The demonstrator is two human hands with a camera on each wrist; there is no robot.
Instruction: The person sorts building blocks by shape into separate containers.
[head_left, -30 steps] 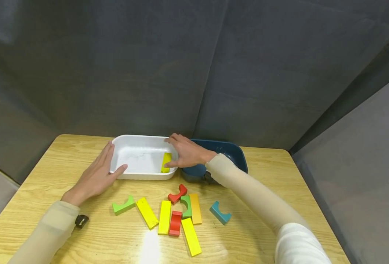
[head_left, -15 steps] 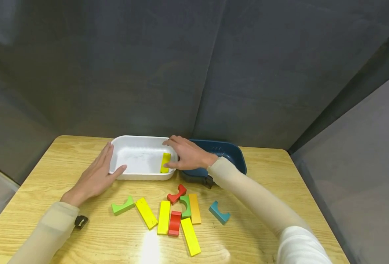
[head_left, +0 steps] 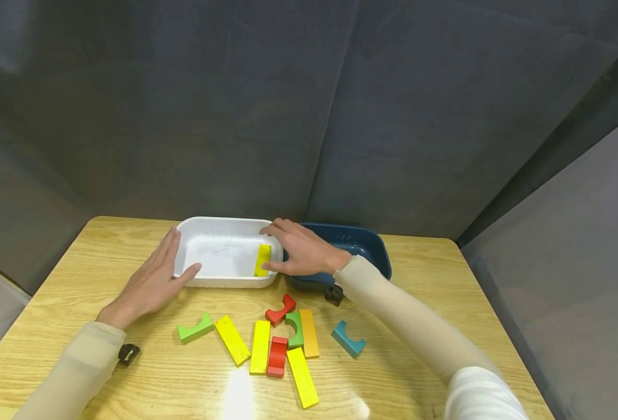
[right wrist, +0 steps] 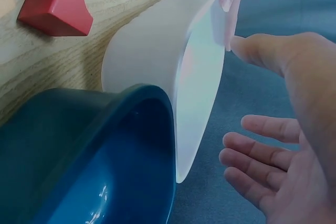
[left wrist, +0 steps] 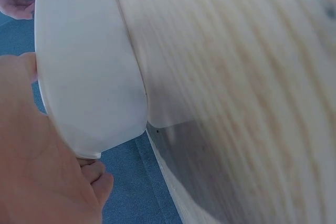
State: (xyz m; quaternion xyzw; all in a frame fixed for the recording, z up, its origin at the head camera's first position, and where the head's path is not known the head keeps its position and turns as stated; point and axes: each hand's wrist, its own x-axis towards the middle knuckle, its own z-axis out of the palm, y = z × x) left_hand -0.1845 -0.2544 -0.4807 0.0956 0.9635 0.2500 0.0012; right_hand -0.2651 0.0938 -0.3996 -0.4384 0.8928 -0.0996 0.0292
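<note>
My left hand (head_left: 148, 283) rests along the left end of a white plastic basin (head_left: 225, 282), fingers straight and thumb over its front rim. In the left wrist view the palm lies against the rim of the white basin (left wrist: 89, 61). Over the other end hovers my right hand (head_left: 306, 251), fingers spread and loosely bent, holding nothing. The right wrist view shows the right hand (right wrist: 286, 145) apart from the rim. Inside the white basin, near its right wall, lies a yellow rectangular block (head_left: 262, 259).
A dark blue basin (head_left: 361, 234) stands right against the white one, partly under my right arm. In front lie several toy blocks: a light green arch (head_left: 195, 329), red arches (head_left: 277, 357), yellow bars (head_left: 303, 379), an orange bar (head_left: 309, 333) and a blue arch (head_left: 347, 339).
My right hand has drawn back slightly to the right over the basin's end. The left hand, the basins and the blocks have stayed in place.
</note>
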